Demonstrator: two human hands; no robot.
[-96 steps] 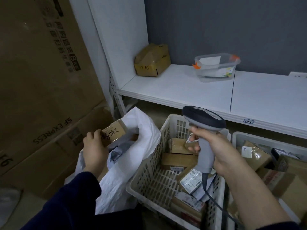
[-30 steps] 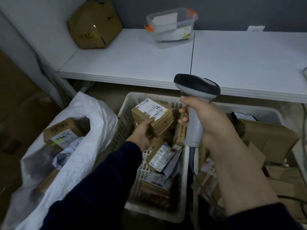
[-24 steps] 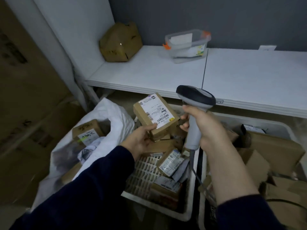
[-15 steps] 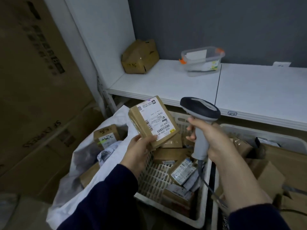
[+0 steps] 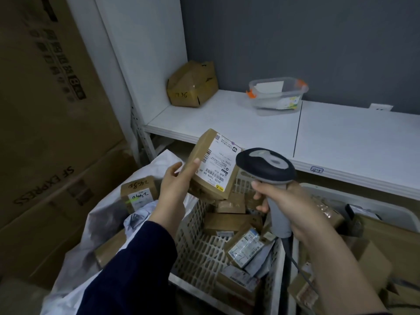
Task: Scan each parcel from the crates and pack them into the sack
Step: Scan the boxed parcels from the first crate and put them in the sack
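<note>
My left hand (image 5: 173,189) holds a brown cardboard parcel (image 5: 212,164) up over the left crate, its white label facing me. My right hand (image 5: 288,198) grips the handle of a grey and black barcode scanner (image 5: 266,167), whose head sits just right of the parcel. Below them the white slotted crate (image 5: 195,242) holds several small parcels. A second crate (image 5: 363,201) at the right is full of brown parcels. The white sack (image 5: 95,237) lies open at the left with several parcels inside, one marked by hand (image 5: 138,192).
A white shelf (image 5: 261,126) runs behind the crates, carrying a crumpled brown box (image 5: 192,87) and a clear plastic tub (image 5: 277,96). Large cardboard cartons (image 5: 45,110) stand at the left. The scanner's cable (image 5: 297,264) drops between the crates.
My left hand dropped a parcel into the sack, then picked another from the left crate, lifted it and turned its label up beside the scanner head. My right hand has kept hold of the scanner.
</note>
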